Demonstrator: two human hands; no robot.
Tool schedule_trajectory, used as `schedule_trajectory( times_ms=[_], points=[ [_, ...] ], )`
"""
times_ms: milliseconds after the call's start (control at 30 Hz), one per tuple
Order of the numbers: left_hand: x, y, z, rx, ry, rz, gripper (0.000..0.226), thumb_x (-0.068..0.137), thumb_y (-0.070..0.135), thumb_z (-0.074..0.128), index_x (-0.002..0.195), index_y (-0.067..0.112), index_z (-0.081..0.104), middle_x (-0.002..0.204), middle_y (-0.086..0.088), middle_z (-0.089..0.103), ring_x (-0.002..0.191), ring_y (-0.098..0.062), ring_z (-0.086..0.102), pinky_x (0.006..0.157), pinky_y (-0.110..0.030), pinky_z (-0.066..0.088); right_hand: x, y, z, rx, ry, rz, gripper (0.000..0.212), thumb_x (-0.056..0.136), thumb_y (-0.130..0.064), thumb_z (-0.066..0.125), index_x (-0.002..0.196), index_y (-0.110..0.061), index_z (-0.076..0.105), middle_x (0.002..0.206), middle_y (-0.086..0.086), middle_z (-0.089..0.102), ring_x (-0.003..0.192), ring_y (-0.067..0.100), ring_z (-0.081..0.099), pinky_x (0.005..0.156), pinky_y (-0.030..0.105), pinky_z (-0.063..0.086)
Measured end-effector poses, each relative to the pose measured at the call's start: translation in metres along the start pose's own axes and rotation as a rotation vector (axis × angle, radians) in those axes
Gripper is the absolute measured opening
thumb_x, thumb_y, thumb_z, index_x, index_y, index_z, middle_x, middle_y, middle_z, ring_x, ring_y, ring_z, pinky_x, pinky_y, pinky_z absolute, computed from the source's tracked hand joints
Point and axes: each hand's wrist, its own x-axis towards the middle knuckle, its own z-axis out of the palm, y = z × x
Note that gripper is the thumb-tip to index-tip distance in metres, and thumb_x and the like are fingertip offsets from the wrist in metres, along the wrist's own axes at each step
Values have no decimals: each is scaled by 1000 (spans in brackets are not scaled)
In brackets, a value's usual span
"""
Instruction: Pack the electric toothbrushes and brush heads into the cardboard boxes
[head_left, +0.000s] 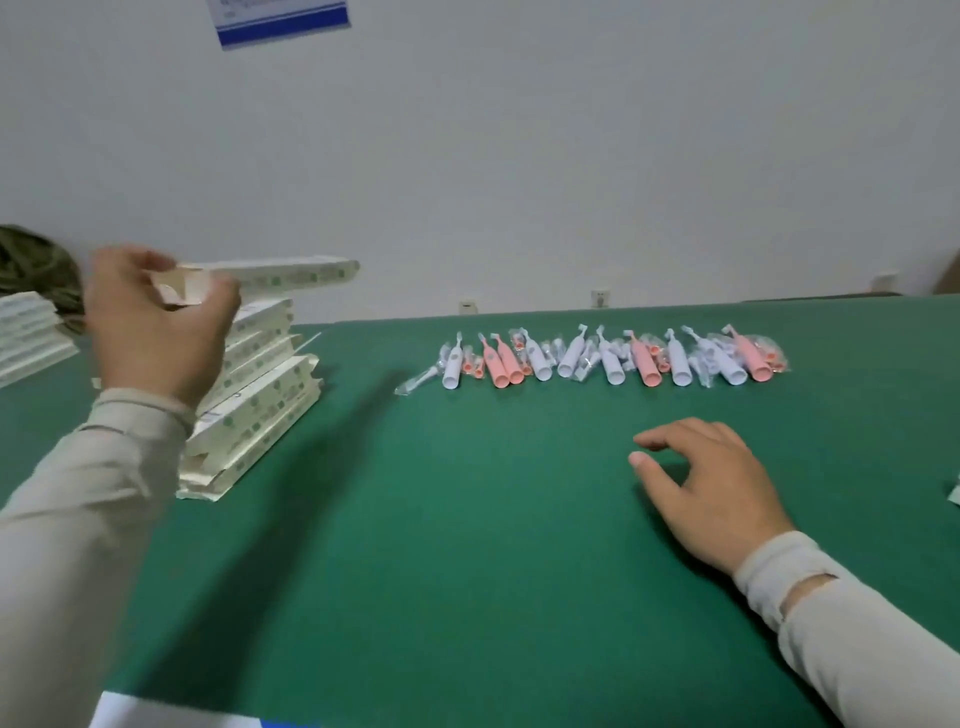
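My left hand (156, 332) grips one end of a long flat white cardboard box (291, 273), lifted above a leaning stack of the same boxes (254, 410) at the table's left. A row of white and pink electric toothbrushes (597, 358) lies across the far middle of the green table (467, 519), mixed with brush heads in clear bags. One bagged brush head (415, 382) lies apart at the row's left end. My right hand (711, 483) hovers low over the table in front of the row, fingers loosely curled and holding nothing.
A second pile of flat boxes (31, 338) sits at the far left edge, with a dark green bundle (36, 270) behind it. A white wall runs behind the table. A white and blue sheet (171, 714) shows at the near edge.
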Motion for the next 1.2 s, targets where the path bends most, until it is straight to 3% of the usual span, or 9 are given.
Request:
schedule_trajectory(
  times_ms=[100,200,433,500,600,767,900,1033,1200],
  points=[
    [-87,61,39,-231,-124,247,48,76,37,75,110,44,43,114,-1,52,94,-11,53,78,-21,46,1,-13,2,665,-20,216,4,88,-22,73,92,-21,73,86,0,75,76,9,67,73,15,52],
    [-179,113,90,-356,-377,370,49,76,25,76,118,23,52,111,4,49,97,6,45,80,-14,43,2,-14,-7,1207,-110,483,47,79,-48,66,111,-14,64,97,14,76,82,23,74,68,30,60],
    [-271,142,143,-345,-844,519,61,80,37,74,133,22,48,121,7,50,110,-8,52,94,-35,48,0,20,-31,1391,-16,715,29,103,-16,49,125,-3,63,109,16,75,91,27,71,87,43,54],
    [-278,142,145,-568,-907,370,54,83,44,68,130,24,50,120,7,56,115,-9,56,97,-30,47,4,22,-33,1439,11,734,29,103,-11,49,127,1,61,113,20,72,88,27,70,75,38,58],
    [-269,141,152,-881,-719,-238,39,89,42,64,121,21,56,118,-2,64,114,-22,63,94,-35,52,7,20,-34,1477,-63,730,31,101,-14,53,127,1,61,110,17,72,82,23,67,62,32,55],
    [-258,135,154,-1164,-1056,-1016,65,76,57,71,120,10,58,109,-14,72,106,-31,68,100,-50,50,-5,3,-16,1210,-335,543,18,97,-27,64,90,-10,64,82,6,70,63,15,62,55,26,49],
    [-237,144,166,-1338,-765,-1045,67,78,57,69,128,15,56,99,-3,77,99,-17,73,73,-37,60,-3,6,-10,833,-76,353,32,88,-50,67,78,-20,64,72,-9,68,68,10,60,69,32,50],
    [-243,142,177,-1350,-660,-1057,65,86,65,55,140,29,51,114,-3,72,102,-14,72,82,-38,57,-11,11,-4,627,-94,198,40,67,-65,66,90,-33,68,90,-19,68,76,-2,58,70,22,46],
    [-257,138,185,-1429,-649,-1139,55,91,71,45,86,30,80,88,-9,77,85,-21,75,68,-39,59,-7,14,3,459,-18,200,17,69,-51,65,82,-39,65,95,-22,68,98,-2,59,81,21,46]
  ],
)
